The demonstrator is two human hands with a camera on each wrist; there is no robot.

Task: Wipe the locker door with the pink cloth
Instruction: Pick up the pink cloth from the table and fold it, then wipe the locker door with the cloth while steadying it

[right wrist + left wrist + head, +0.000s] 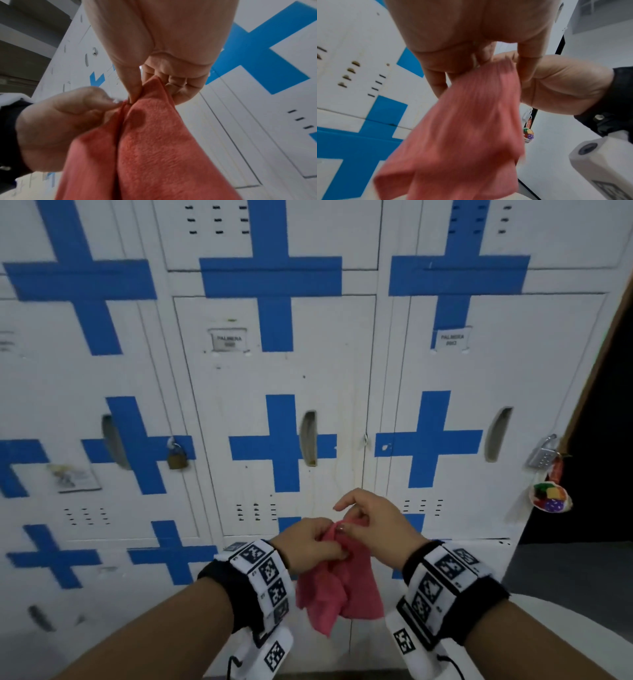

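A pink cloth (339,587) hangs in loose folds between both hands, in front of the lower part of a white locker door (281,378) painted with blue crosses. My left hand (313,544) pinches the cloth's top edge from the left. My right hand (363,525) pinches the same edge from the right, its index finger raised. In the left wrist view the cloth (464,135) drapes down under the fingers (436,81). In the right wrist view the thumb and fingers (133,86) nip the cloth (154,142) at its top fold. The cloth is apart from the door.
The door has a recessed handle (308,438) and a name label (228,339). A brass padlock (176,457) hangs on the left locker, a combination lock (543,455) with a colourful charm (549,496) on the right one. A dark gap lies at far right.
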